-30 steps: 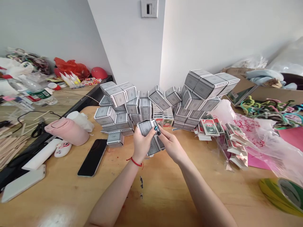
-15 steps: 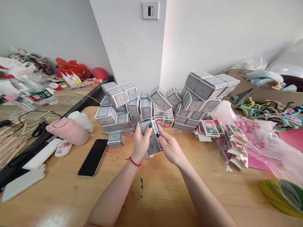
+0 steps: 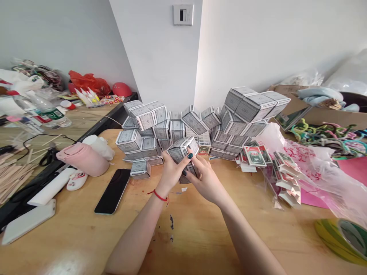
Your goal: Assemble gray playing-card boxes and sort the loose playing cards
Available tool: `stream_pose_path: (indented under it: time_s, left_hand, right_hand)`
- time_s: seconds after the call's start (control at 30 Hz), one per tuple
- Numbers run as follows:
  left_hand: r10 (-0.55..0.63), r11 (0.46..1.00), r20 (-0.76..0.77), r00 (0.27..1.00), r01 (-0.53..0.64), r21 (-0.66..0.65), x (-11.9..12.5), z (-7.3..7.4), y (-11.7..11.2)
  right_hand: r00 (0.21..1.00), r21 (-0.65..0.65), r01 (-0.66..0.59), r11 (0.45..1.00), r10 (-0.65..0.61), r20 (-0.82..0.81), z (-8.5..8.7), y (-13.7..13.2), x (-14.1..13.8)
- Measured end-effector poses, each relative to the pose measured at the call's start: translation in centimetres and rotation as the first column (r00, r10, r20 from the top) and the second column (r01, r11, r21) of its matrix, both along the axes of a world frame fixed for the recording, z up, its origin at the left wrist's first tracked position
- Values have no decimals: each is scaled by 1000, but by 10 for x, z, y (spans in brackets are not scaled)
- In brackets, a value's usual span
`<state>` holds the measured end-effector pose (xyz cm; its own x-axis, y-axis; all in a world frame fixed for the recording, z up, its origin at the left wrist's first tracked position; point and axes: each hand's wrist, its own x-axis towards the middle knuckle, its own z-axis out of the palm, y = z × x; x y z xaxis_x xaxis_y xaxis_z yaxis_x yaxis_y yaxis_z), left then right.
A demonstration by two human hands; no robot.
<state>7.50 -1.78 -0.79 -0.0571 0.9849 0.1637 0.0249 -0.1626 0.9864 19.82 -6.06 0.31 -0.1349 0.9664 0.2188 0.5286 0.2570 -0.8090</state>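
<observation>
A grey patterned playing-card box (image 3: pixel 178 150) is held above the table between both hands. My left hand (image 3: pixel 172 167) grips its left side, thumb laid across the front. From the right, my right hand (image 3: pixel 204 176) closes on the same box, its thumb low on the front and its fingers near the upper right edge. Parts of the box are hidden by the fingers. Behind stand stacked card-box blocks on the left (image 3: pixel 129 141) and on the right (image 3: pixel 229 128). One lone block (image 3: pixel 140 169) sits in front of the left stack.
A black phone (image 3: pixel 112 191) lies left, near a pink bottle (image 3: pixel 83 158) and a computer mouse (image 3: pixel 77 179). Red-and-green card boxes (image 3: pixel 255 156), crumpled plastic (image 3: pixel 312 168) and a yellow tape roll (image 3: pixel 338 238) are on the right. A white paper scrap (image 3: pixel 184 189) lies below the hands.
The held box has been tilted and turned, so more of its top side shows. My right hand has shifted its grip, its thumb now lower on the front.
</observation>
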Motion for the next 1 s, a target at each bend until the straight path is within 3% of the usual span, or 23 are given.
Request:
stream_pose_path:
  time_s: [0.07,0.17,0.27,0.37,0.5,0.67,0.87,1.0]
  left_hand:
    - [43,999,-11,999,-43,-10,0,-1,1]
    - [143,990,-27,989,-143,3,-2,2,2]
    - [226,973,-73,971,-222,64,-9,7,3]
    - [260,958,-98,961,-244,151,-16,9,5]
    - [197,964,-79,977,-178,199,-18,8,4]
    - [-29,958,-42,999,40,285,-14,8,-1]
    - [98,927,-214,972,-12,374,-12,12,-7]
    - [132,917,-277,952,-11,399,-11,12,-10]
  right_hand:
    - [999,0,14,1000,-14,-53,0,0,2]
    - [967,-78,-19,997,-1,-254,-1,1,1]
    - [876,-167,-85,982,-6,-483,-4,4,-4]
    - [774,-214,-46,976,-101,-625,-7,8,-8]
    - [670,-330,-44,943,-217,-710,-9,12,-8]
    - [535,-448,-256,857,-260,-804,-8,15,-5]
    - [420,-419,-271,866,-285,-861,-11,18,-2]
    - [423,-401,-413,818,-217,-879,-10,19,1]
